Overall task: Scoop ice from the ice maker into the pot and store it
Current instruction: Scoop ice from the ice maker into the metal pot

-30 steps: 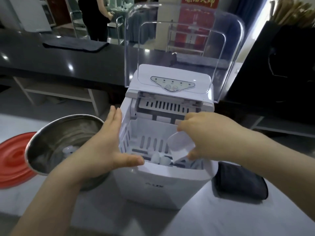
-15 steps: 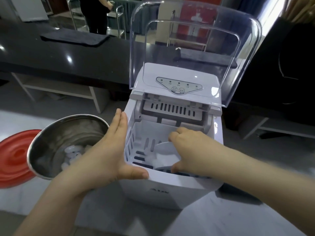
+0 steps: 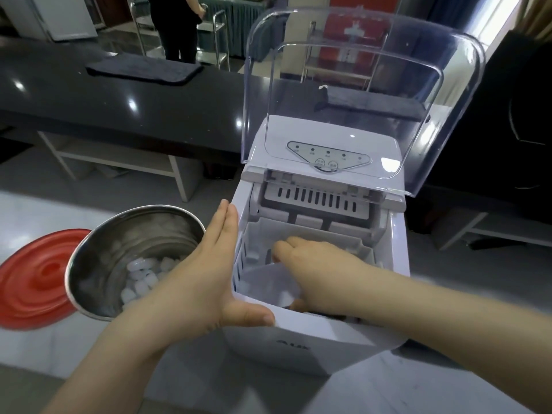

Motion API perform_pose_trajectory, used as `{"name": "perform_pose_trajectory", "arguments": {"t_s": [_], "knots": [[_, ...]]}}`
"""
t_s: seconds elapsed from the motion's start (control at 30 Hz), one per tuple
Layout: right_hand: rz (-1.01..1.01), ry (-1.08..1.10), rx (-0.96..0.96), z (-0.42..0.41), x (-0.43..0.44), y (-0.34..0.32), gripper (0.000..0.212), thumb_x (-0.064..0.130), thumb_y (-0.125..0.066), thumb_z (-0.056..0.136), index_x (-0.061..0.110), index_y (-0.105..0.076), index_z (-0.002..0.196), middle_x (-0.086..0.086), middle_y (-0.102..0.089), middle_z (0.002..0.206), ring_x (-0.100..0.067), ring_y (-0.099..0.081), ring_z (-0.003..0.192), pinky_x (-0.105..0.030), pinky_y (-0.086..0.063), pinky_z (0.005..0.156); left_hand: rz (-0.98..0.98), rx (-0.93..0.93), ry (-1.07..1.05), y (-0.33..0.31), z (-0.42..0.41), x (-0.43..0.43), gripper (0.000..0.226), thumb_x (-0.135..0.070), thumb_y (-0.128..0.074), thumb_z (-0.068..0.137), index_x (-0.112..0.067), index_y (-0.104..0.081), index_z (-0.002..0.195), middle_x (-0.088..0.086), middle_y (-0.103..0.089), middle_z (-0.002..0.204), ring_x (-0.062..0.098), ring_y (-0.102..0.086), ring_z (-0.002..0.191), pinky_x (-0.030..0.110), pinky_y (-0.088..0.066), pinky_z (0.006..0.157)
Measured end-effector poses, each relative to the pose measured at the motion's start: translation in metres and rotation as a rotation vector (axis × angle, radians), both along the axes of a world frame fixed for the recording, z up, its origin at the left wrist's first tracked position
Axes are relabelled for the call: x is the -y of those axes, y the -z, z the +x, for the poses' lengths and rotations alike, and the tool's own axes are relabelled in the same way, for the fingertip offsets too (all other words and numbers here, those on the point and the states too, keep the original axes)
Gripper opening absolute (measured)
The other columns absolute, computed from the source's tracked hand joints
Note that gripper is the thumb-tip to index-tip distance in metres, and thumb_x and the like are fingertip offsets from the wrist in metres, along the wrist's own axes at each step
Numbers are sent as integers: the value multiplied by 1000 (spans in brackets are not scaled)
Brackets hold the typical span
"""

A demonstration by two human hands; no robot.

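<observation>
The white ice maker (image 3: 316, 333) stands upright, its clear lid (image 3: 358, 94) swung up; the steel pot (image 3: 98, 264) sits just left of the left hand (image 3: 206, 282), the red lid (image 3: 33, 282) further left. That hand lies flat, fingers straight against the machine's side; the grey logo (image 3: 294, 343) below its thumb is too blurred to read. The right hand (image 3: 325, 273) curls round the translucent scoop (image 3: 265, 282) in the basket (image 3: 366, 252) — long axis crosswise, mouth toward the left hand; ice (image 3: 140, 279) lies in the pot.

dark cloth (image 3: 143, 70) on black counter (image 3: 74, 112) | person (image 3: 176, 28) standing behind | metal cart (image 3: 221, 37) beside
</observation>
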State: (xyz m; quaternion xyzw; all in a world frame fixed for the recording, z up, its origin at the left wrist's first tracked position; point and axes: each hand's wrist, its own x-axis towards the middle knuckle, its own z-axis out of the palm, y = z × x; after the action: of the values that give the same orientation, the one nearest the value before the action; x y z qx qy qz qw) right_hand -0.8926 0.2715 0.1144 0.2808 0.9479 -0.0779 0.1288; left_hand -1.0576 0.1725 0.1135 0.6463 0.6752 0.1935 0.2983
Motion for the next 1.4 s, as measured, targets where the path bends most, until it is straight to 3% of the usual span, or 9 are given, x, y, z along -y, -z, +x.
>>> {"name": "perform_pose_trajectory", "arguments": {"t_s": [0.17,0.3,0.47,0.57,0.67,0.77,1.0,1.13,1.4], "knots": [[192,-128,5,5,-14,-11,51,7,-70,74,18,-43,117,-2,-49,112,-25,-53,98,-42,-51,73,-11,2,-5,0,0,1,148,-91,-55,27,-36,39,128,-35,47,131,-24,35,119,-11,9,86],[267,-138,26,15,-23,-25,45,1,-57,77,20,-45,115,1,-50,106,-22,-53,90,-39,-52,71,-30,-9,-4,0,1,1,147,-85,-60,32,-36,41,127,-35,48,131,-22,36,119,1,7,97],[406,-222,142,23,-22,-31,41,3,-55,80,21,-45,115,0,-51,111,-24,-52,97,-33,-34,70,-54,-28,-15,-2,3,1,147,-77,-65,37,-33,43,127,-31,49,132,-21,37,117,4,10,98],[471,-291,219,26,-17,-31,29,8,-53,86,21,-51,113,-1,-54,108,-25,-52,99,-34,-29,78,-57,-33,-14,-1,3,1,146,-76,-65,38,-34,44,125,-31,50,132,-20,38,117,9,7,103],[423,-317,280,29,-16,-36,25,9,-49,89,21,-55,111,0,-57,109,-25,-52,103,-35,-33,88,-54,-33,-12,-2,3,2,145,-76,-66,40,-34,46,123,-32,50,130,-17,38,119,13,3,106],[320,-331,338,30,-15,-41,41,5,-55,79,24,-54,116,4,-56,110,-23,-52,107,-36,-40,92,-50,-31,-15,-3,3,2,144,-74,-68,42,-34,47,120,-31,51,130,-13,35,124,14,-1,108],[155,-192,401,27,-14,-39,43,18,-67,74,24,-53,114,3,-53,108,-23,-55,95,-39,-53,79,-36,-44,-17,-3,3,3,147,-77,-64,40,-31,44,128,-28,50,134,-9,32,129,14,0,107],[110,-108,338,26,-10,-34,54,37,-77,71,25,-49,115,3,-52,109,-21,-54,93,-31,-47,71,-37,-38,-26,-2,2,2,148,-77,-64,39,-32,43,129,-29,49,134,-9,28,130,15,-3,107],[134,-42,220,33,-3,-29,52,35,-74,73,25,-46,115,2,-49,108,-21,-54,94,-32,-48,74,-17,-36,-22,-1,2,2,145,-77,-63,37,-33,43,125,-26,48,137,-9,26,130,15,-3,107]]}}
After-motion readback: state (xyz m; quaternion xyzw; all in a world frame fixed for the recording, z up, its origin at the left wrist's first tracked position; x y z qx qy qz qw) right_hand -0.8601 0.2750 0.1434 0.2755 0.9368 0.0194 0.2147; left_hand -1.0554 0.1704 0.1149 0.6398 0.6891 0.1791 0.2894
